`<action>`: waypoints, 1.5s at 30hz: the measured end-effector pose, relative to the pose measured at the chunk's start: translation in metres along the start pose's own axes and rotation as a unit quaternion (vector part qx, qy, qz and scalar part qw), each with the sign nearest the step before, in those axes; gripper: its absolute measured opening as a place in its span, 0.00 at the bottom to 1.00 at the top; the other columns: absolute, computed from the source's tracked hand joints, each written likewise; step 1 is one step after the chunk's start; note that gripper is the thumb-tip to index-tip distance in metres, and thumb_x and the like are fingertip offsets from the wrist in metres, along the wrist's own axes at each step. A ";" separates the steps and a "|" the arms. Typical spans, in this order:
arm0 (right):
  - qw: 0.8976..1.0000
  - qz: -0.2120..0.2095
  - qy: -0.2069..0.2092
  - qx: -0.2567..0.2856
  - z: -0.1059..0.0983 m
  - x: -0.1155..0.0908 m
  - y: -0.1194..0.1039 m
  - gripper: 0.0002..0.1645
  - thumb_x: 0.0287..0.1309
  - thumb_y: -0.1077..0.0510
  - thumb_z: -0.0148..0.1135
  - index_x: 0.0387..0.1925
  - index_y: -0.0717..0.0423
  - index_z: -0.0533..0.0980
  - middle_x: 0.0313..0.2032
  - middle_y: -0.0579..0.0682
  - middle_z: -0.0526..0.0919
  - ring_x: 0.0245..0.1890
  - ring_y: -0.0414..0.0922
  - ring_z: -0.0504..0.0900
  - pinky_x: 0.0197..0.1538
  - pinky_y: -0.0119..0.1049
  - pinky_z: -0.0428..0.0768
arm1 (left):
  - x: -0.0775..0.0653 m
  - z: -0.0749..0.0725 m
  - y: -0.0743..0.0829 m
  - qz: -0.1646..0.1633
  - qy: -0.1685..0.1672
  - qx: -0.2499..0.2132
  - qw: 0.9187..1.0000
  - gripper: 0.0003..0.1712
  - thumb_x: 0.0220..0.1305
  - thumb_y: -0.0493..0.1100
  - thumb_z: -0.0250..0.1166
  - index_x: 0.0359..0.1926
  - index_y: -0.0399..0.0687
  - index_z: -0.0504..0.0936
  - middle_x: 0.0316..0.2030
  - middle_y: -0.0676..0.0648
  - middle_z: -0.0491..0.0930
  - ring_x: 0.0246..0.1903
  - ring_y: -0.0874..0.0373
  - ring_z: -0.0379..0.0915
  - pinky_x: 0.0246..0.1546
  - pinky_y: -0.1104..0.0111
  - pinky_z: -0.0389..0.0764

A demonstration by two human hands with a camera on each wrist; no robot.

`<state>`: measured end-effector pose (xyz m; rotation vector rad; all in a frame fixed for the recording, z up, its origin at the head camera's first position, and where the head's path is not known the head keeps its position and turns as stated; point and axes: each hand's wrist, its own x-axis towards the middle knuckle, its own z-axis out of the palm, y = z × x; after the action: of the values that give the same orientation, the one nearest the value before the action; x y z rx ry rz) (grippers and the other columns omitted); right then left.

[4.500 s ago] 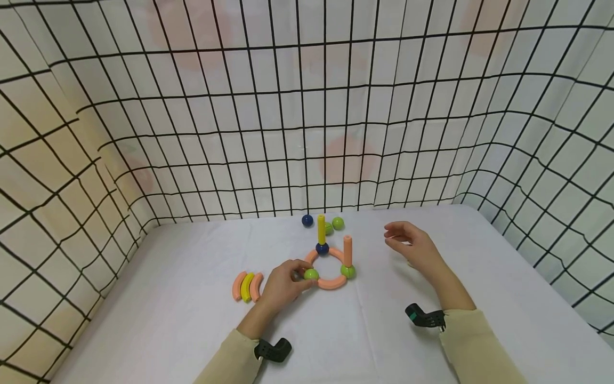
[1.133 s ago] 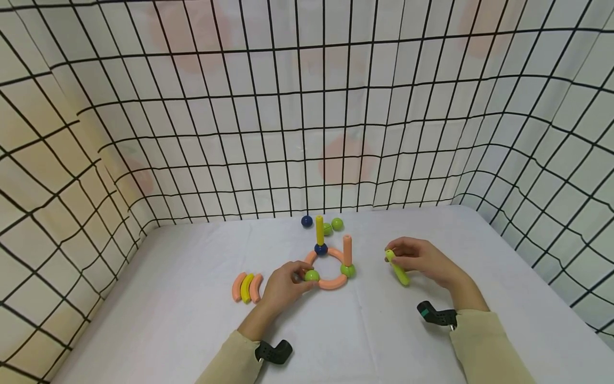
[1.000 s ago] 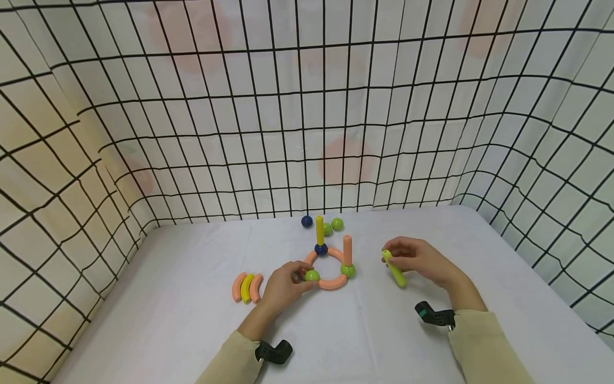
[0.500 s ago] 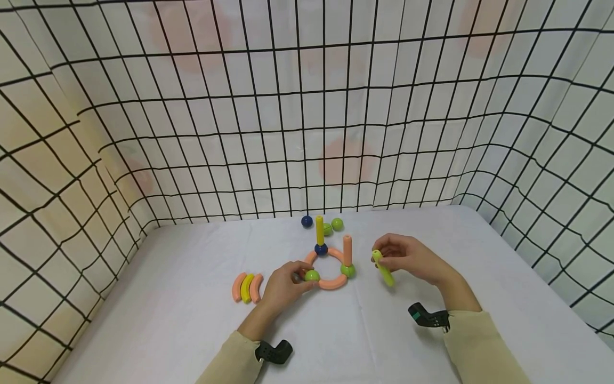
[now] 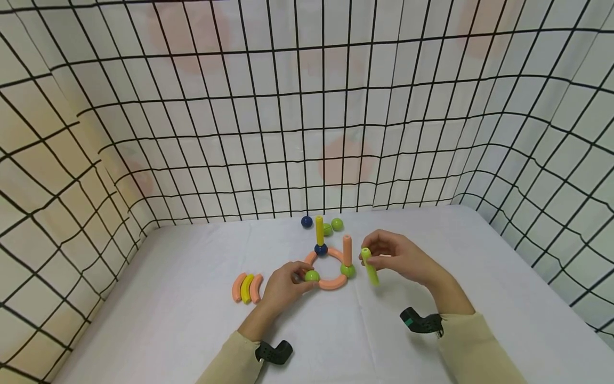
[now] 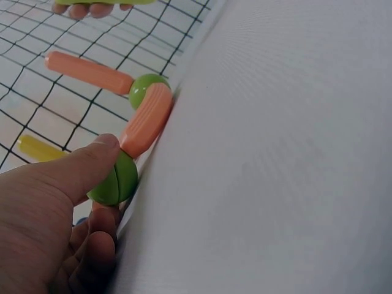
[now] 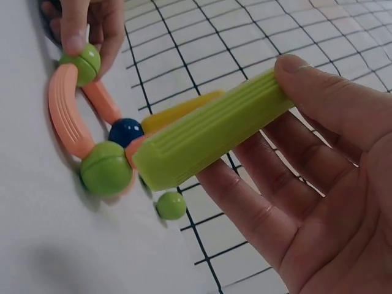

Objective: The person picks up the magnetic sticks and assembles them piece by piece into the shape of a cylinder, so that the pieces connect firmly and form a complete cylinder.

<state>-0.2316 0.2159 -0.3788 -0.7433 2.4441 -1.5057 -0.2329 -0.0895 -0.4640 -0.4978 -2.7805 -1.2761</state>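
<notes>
A ring of curved orange rods lies on the white table, joined by balls. A yellow rod stands upright on the ring's dark blue ball, and a straight orange rod stands on its right green ball. My left hand pinches the ring's left green ball between thumb and fingers. To the right of the ring, my right hand holds a lime-green rod by its upper end. That rod leans slightly, its lower end pointing down toward the table.
Two curved orange rods with a curved yellow one between them lie left of my left hand. Behind the ring sit a loose blue ball and two green balls. A white wall with black grid lines encloses the table.
My right hand, empty at first, has taken hold of the lime-green rod and carried it left toward the ring, tipping it more upright. My left hand has stayed on the green ball.
</notes>
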 end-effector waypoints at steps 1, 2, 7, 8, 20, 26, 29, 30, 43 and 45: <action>1.000 -0.004 0.002 -0.002 0.002 0.001 -0.001 0.14 0.64 0.58 0.66 0.49 0.55 0.75 0.45 0.56 0.83 0.44 0.45 0.83 0.45 0.37 0.85 | 0.000 0.000 0.000 0.000 -0.001 -0.001 1.000 0.18 0.57 0.53 0.75 0.48 0.56 0.85 0.36 0.54 0.81 0.32 0.64 0.71 0.32 0.73 0.71; 1.000 -0.008 0.005 -0.006 0.005 0.001 -0.003 0.15 0.64 0.58 0.66 0.50 0.55 0.75 0.45 0.55 0.82 0.45 0.44 0.83 0.45 0.36 0.85 | 0.000 0.000 -0.001 -0.001 0.000 -0.001 1.000 0.18 0.57 0.53 0.75 0.48 0.56 0.85 0.36 0.54 0.81 0.32 0.64 0.72 0.32 0.73 0.72; 0.999 -0.038 0.017 -0.016 0.018 0.006 -0.009 0.16 0.63 0.59 0.67 0.51 0.56 0.75 0.47 0.54 0.82 0.45 0.43 0.82 0.46 0.33 0.83 | -0.001 0.000 -0.002 -0.004 -0.001 -0.004 1.000 0.18 0.57 0.53 0.75 0.48 0.56 0.85 0.36 0.54 0.81 0.33 0.63 0.72 0.34 0.73 0.72; 0.999 -0.044 0.018 -0.015 0.020 0.007 -0.011 0.16 0.63 0.60 0.66 0.51 0.57 0.75 0.48 0.56 0.82 0.45 0.43 0.82 0.47 0.32 0.83 | -0.001 0.000 -0.002 -0.004 -0.001 -0.004 1.000 0.18 0.57 0.53 0.75 0.48 0.56 0.85 0.36 0.54 0.81 0.33 0.63 0.72 0.34 0.73 0.72; 0.995 -0.088 0.042 0.004 0.044 0.014 -0.017 0.14 0.66 0.63 0.62 0.51 0.55 0.73 0.46 0.56 0.82 0.46 0.41 0.82 0.47 0.30 0.82 | -0.001 0.000 0.000 -0.013 -0.013 -0.003 1.000 0.19 0.57 0.54 0.75 0.48 0.58 0.85 0.35 0.55 0.80 0.32 0.62 0.71 0.34 0.73 0.71; 0.994 -0.091 0.057 0.016 0.056 0.019 -0.022 0.13 0.66 0.62 0.62 0.51 0.55 0.73 0.46 0.57 0.84 0.45 0.42 0.83 0.45 0.30 0.82 | 0.000 -0.001 0.000 -0.015 -0.015 -0.005 1.000 0.18 0.57 0.54 0.74 0.49 0.60 0.84 0.35 0.56 0.79 0.33 0.62 0.71 0.34 0.73 0.72; 0.994 -0.093 0.064 0.012 0.062 0.021 -0.023 0.13 0.66 0.62 0.63 0.50 0.54 0.73 0.46 0.56 0.85 0.44 0.42 0.83 0.48 0.30 0.82 | 0.000 -0.001 0.000 -0.015 -0.014 -0.007 1.000 0.18 0.58 0.54 0.74 0.49 0.60 0.84 0.35 0.56 0.79 0.33 0.62 0.71 0.33 0.73 0.72; 0.993 -0.093 0.067 0.010 0.064 0.022 -0.023 0.13 0.66 0.62 0.63 0.50 0.53 0.73 0.45 0.55 0.85 0.44 0.42 0.83 0.48 0.30 0.82 | 0.000 -0.001 0.000 -0.014 -0.013 -0.007 1.000 0.18 0.57 0.54 0.74 0.49 0.60 0.84 0.35 0.56 0.79 0.33 0.62 0.71 0.33 0.73 0.72; 0.988 -0.084 0.130 0.003 0.094 0.038 -0.020 0.15 0.65 0.63 0.64 0.51 0.52 0.72 0.47 0.52 0.84 0.49 0.45 0.82 0.58 0.43 0.82 | 0.000 -0.001 -0.002 -0.008 -0.005 -0.011 1.000 0.19 0.57 0.53 0.75 0.48 0.57 0.84 0.35 0.54 0.79 0.33 0.62 0.71 0.33 0.73 0.71; 0.987 -0.092 0.135 -0.001 0.098 0.041 -0.020 0.15 0.65 0.63 0.64 0.51 0.54 0.72 0.47 0.53 0.85 0.50 0.46 0.82 0.58 0.45 0.82 | 0.000 -0.001 -0.002 -0.008 -0.003 -0.010 1.000 0.19 0.57 0.53 0.75 0.48 0.57 0.84 0.34 0.54 0.79 0.33 0.62 0.71 0.33 0.73 0.71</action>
<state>-0.2215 0.1116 -0.4034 -0.8339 2.6319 -1.7782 -0.2336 -0.0911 -0.4652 -0.4821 -2.7847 -1.3104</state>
